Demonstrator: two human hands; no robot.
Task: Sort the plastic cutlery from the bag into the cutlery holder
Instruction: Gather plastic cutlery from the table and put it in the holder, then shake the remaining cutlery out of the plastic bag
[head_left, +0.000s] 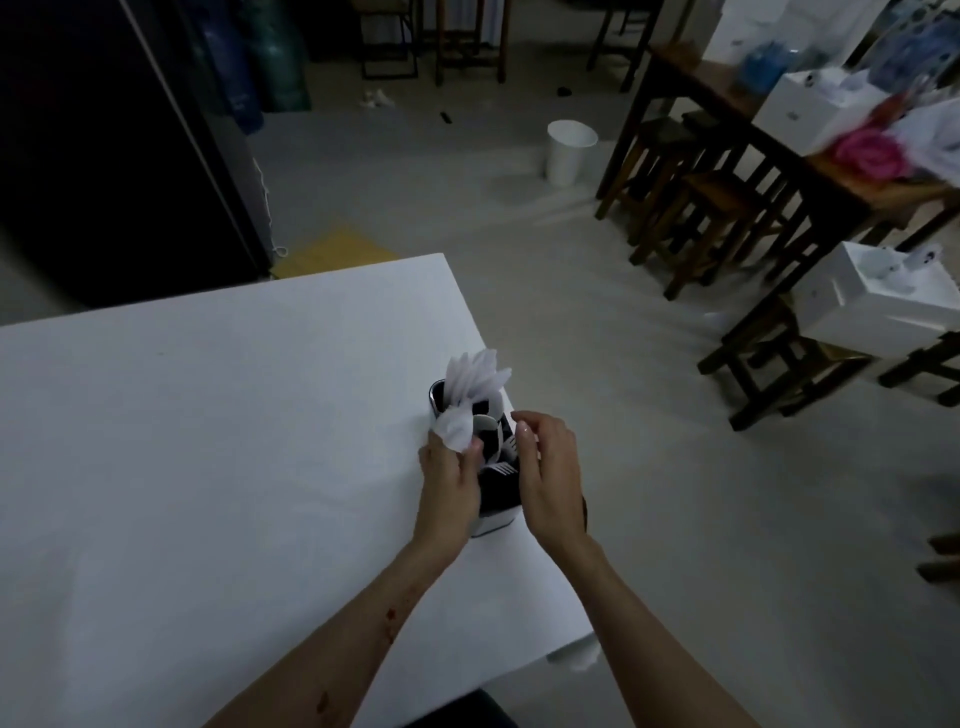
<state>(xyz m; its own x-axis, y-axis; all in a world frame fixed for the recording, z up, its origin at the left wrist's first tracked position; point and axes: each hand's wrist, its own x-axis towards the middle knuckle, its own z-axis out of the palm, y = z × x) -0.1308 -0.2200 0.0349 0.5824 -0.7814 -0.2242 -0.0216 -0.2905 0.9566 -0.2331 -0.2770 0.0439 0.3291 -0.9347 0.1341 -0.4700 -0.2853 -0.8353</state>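
A black and white cutlery holder (497, 506) stands near the right edge of the white table (208, 441). Several white plastic knives (480, 376) fan out of its far compartment. White spoons (454, 428) stick out of the middle, and white forks (506, 467) lie in the near compartment. My left hand (449, 483) is at the holder's left side, and its fingers pinch the spoon heads. My right hand (548, 478) hovers at the holder's right side with relaxed fingers, holding nothing. No bag is in view.
The table's right edge runs just beside the holder. A white bin (569, 151) stands on the floor beyond. Wooden stools (711, 223) and a wooden table with white boxes (810, 111) fill the right side. A dark cabinet (104, 145) stands at the left.
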